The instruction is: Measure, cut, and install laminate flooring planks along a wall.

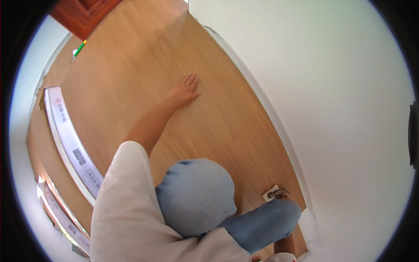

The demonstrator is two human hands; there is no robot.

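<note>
My left hand (185, 90) lies flat on the wood-look floor (209, 118), fingers stretched out and a little spread, with nothing in it. Low on the right, close to the wall, my right hand (285, 197) is mostly hidden behind my bent knee in blue jeans. It appears closed on a hammer (274, 195), whose metal head shows past the knee. Under or beside the hammer head is a small white piece (267, 198); whether it is a block or a cloth I cannot tell. The hammer's handle is out of sight.
A white wall (340, 109) runs along the right, with a narrow gap strip at its foot. On the left lie a long white printed carton (72, 139) and another opened pack (65, 218). A green-handled tool (79, 49) lies near a reddish-brown wooden door (87, 17).
</note>
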